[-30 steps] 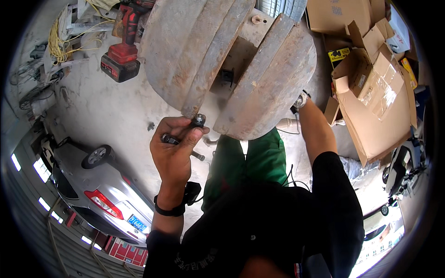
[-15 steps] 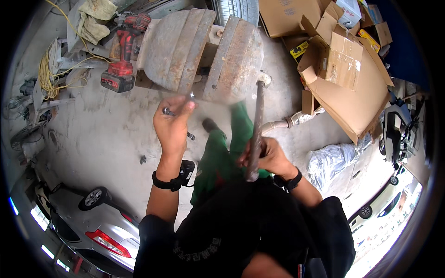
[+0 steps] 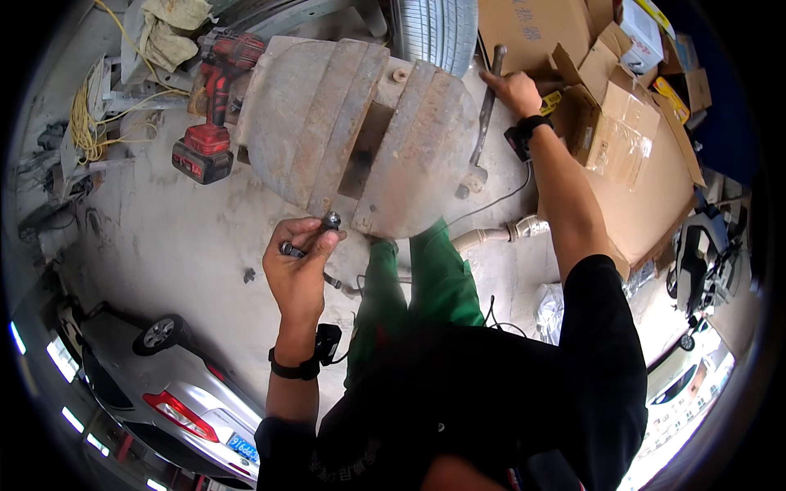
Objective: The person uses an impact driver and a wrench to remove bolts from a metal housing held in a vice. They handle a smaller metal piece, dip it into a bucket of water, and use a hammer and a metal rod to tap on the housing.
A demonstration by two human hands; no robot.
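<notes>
My left hand is closed around a dark metal rod-like piece that sticks out on both sides of the fist. Between thumb and forefinger it pinches a short metal piece with a shiny rounded tip, just by the near edge of a rusty metal block with a slot. Whether the two pieces are joined is hidden. Stretched far forward, my right hand has its fingers on the upper handle of a hammer. The hammer's head points toward me, right of the block.
A red and black cordless power tool lies left of the block. A tire is behind it, and opened cardboard boxes fill the right. A metal pipe lies on the floor. A silver car stands lower left.
My right hand has swung forward and right with the hammer, turning its head toward me. The left hand has shifted slightly down in the picture, still holding the metal pieces.
</notes>
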